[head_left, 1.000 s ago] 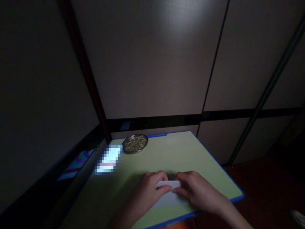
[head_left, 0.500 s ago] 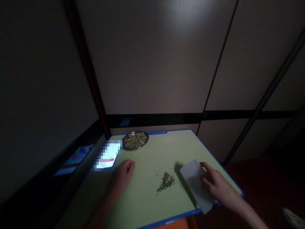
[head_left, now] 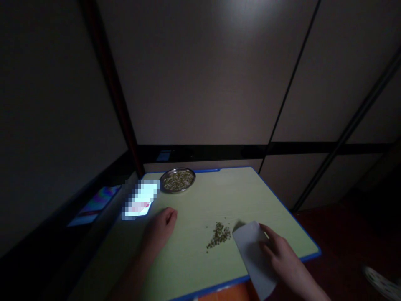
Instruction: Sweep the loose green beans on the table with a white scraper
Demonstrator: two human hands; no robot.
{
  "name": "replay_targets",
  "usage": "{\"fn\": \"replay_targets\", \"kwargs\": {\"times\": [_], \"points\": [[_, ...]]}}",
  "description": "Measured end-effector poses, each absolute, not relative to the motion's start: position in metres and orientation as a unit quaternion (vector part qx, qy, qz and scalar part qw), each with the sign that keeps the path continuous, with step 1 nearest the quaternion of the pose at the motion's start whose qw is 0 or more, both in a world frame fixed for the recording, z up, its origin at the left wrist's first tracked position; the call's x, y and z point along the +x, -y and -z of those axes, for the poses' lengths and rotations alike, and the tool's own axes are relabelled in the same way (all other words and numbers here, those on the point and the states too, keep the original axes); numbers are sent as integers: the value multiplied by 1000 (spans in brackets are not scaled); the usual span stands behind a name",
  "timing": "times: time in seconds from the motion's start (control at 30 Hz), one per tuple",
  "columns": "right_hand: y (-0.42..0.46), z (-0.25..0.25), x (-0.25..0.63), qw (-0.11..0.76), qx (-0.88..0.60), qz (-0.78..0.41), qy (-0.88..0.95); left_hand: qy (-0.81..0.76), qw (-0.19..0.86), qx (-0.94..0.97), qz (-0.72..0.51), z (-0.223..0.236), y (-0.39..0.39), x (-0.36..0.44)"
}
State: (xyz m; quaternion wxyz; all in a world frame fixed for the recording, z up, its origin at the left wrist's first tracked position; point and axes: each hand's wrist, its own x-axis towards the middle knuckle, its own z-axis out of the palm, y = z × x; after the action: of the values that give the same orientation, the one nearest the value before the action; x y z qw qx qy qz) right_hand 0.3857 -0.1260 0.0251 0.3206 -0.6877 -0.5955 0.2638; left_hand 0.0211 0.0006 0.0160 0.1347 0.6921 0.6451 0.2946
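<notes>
My right hand (head_left: 277, 253) grips a white sheet of paper or thin card (head_left: 254, 255) by its right side. The sheet is tilted, with its far left corner close to a small pile of green beans or seeds (head_left: 220, 235) on the table. My left hand (head_left: 166, 222) rests on the tabletop left of the pile, its fingers curled in; whatever they may hold is hidden. A round metal plate (head_left: 193, 179) at the back left holds many more of the same green pieces, mixed with paler ones.
The pale green table (head_left: 238, 188) has a blue rim. A lit screen (head_left: 142, 200), blurred out, lies at its left side. Dark cabinet panels (head_left: 200, 83) stand behind and to the left. Below the front edge something orange (head_left: 224, 293) shows, and a shoe (head_left: 380, 282) is at the lower right.
The sheet in my right hand has moved slightly left and nearer to me, closer to the pile. My left hand has stayed in place. The view has shifted slightly.
</notes>
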Motion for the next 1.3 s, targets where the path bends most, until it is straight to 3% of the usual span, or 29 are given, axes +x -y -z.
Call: {"fn": "replay_targets", "kwargs": {"times": [1.1, 1.3], "points": [[101, -26, 390, 382, -690, -235, 568, -637, 154, 692, -303, -9, -5, 17], [93, -18, 381, 367, -691, -245, 573, -617, 219, 664, -361, -25, 6, 22]]}}
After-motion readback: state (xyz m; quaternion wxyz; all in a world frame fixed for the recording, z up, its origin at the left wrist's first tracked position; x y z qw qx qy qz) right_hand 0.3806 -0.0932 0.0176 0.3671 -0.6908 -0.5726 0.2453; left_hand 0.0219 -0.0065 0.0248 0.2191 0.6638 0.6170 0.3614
